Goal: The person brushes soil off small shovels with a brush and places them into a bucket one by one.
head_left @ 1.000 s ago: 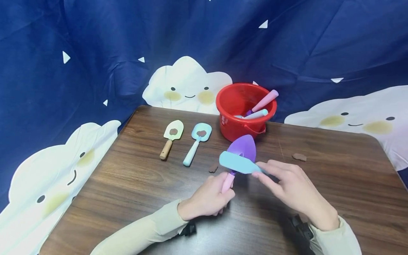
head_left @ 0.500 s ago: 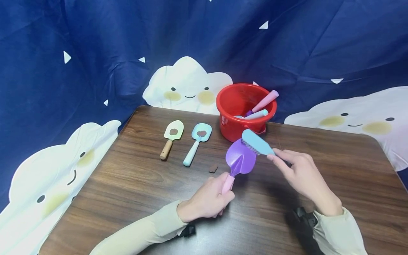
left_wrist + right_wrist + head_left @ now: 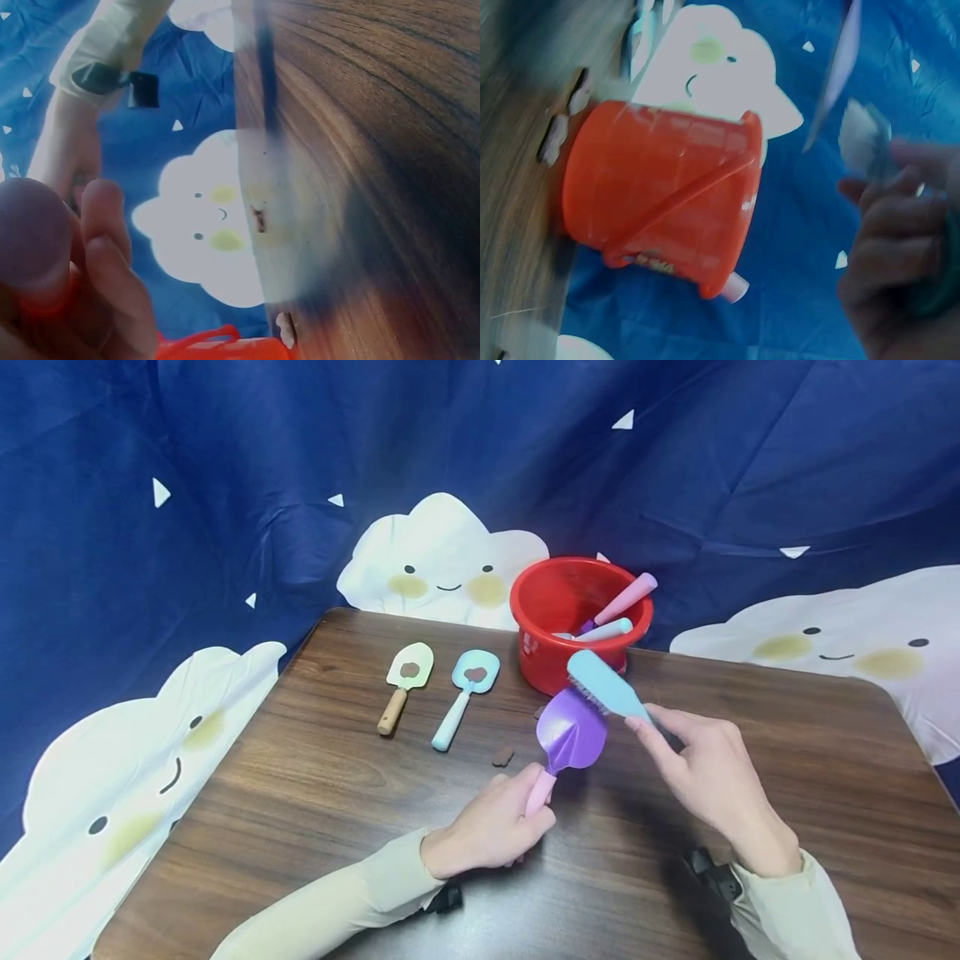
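So the purple trowel (image 3: 572,731) is just right of centre in the head view, raised over the table (image 3: 337,827). The left hand (image 3: 491,822) is clamped round its pink handle, blade pointing up the frame, which I'd guess is to hold it steady for the brush (image 3: 606,687). That brush is gripped by its handle, fingers curled round it, in the right hand (image 3: 712,772), bristles facing down at the blade's upper right edge. Probably held that way so the bristles meet the blade and the knuckles don't. Can't tell if they're really touching: the right wrist view's pretty blurry.

Red bucket (image 3: 543,662) is upper right of centre, with a pink handle (image 3: 627,598) and a pale blue handle (image 3: 609,631) leaning up against its rim, which I reckon makes them easy to grab. Green trowel (image 3: 405,682) and blue spade (image 3: 452,718) lie side by side left of centre, handles toward the bottom of the frame, maybe spaced out to stay out of the way. There's a brown bit (image 3: 503,757) near the left hand too.
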The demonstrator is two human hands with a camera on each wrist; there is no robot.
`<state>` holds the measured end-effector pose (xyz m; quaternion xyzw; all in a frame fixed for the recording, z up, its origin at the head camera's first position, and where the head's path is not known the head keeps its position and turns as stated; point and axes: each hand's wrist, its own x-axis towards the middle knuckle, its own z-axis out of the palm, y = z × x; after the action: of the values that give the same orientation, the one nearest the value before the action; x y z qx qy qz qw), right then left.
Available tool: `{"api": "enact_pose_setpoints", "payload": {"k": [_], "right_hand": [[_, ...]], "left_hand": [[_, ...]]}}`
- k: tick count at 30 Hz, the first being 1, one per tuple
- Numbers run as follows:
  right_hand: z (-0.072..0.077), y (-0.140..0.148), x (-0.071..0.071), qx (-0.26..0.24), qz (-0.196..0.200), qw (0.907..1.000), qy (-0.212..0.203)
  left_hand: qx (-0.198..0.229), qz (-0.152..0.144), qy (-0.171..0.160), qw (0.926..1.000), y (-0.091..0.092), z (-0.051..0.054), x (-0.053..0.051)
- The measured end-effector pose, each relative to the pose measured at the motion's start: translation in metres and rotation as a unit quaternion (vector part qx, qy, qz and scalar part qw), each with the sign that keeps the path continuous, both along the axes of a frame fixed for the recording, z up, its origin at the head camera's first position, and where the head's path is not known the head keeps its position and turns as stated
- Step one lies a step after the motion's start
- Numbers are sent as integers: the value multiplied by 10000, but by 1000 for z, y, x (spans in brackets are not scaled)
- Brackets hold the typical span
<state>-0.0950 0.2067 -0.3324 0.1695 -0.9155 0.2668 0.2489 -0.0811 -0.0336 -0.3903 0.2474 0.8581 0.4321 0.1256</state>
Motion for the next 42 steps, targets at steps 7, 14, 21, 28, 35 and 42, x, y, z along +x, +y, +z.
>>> {"api": "enact_pose_setpoints", "payload": {"k": [7, 14, 21, 28, 35, 42], "right_hand": [[1, -8, 12, 549, 1439, 9873, 379], [-5, -3, 11, 829, 1454, 9858, 145], [-8, 9, -1, 514, 924, 9942, -176], [-10, 18, -8, 237, 62, 9985, -491], [-9, 12, -2, 122, -119, 9996, -228], [-12, 7, 7, 323, 1014, 9941, 196]], "left_hand": [[-26, 99, -172, 9998, 1, 0, -1], [72, 115, -275, 9995, 1, 0, 0], [50, 71, -260, 9996, -1, 1, 3], [132, 5, -305, 9994, -2, 0, 5], [128, 81, -355, 9993, 0, 0, 3], [882, 239, -1168, 9889, 4, 2, 1]]}}
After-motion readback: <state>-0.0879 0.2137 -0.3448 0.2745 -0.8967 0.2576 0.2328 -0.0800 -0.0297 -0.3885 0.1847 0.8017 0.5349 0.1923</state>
